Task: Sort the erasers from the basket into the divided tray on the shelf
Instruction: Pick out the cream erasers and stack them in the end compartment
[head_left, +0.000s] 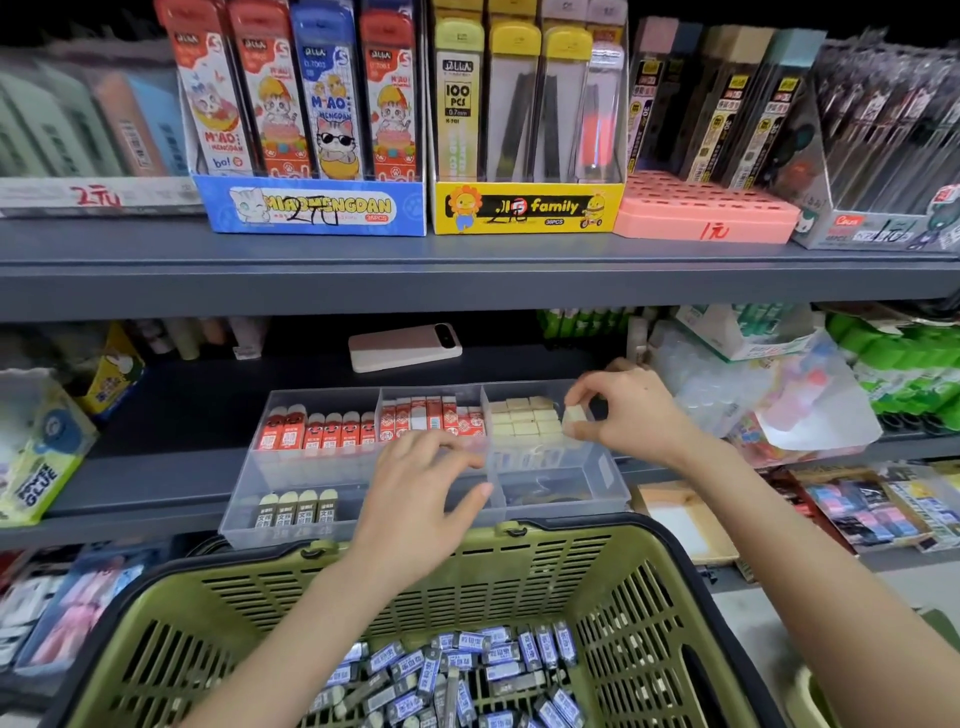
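- The clear plastic divided tray (609, 470) stands on the grey metal shelf (171, 415). The olive green plastic basket (649, 577) is just in front of it, lower.
- The right hand (631, 410) is above the back right compartment of the tray. Its thumb and first fingers pinch one small cream block eraser (574, 415) at the right end of the rows of cream erasers (522, 421) packed there.
- The left hand (423, 491) is over the middle of the tray, near a divider. Its fingers are loosely bent and spread, and they hold nothing.
- The erasers with red sleeves (317, 431) fill the back left compartment. They stand on end, with the long axis up.
- The erasers with red and white sleeves (426, 418) stand in the same way in the back middle compartment.
- Four erasers with black sleeves (296, 508) stand side by side in the front left compartment. Their print is too small to read.
- The erasers with blue-grey sleeves (467, 675) lie in a loose pile on the basket floor and point in many directions.
- On the upper shelf, the blue display box (311, 208) reads "MIAOMENGDAN" and "36PCS".
- The yellow display box (527, 210) reads "family". A pack above it reads "100 PCS".
- A pale pink phone (405, 347) lies flat behind the tray.
- A package at the left (36, 483) reads "GLUE".
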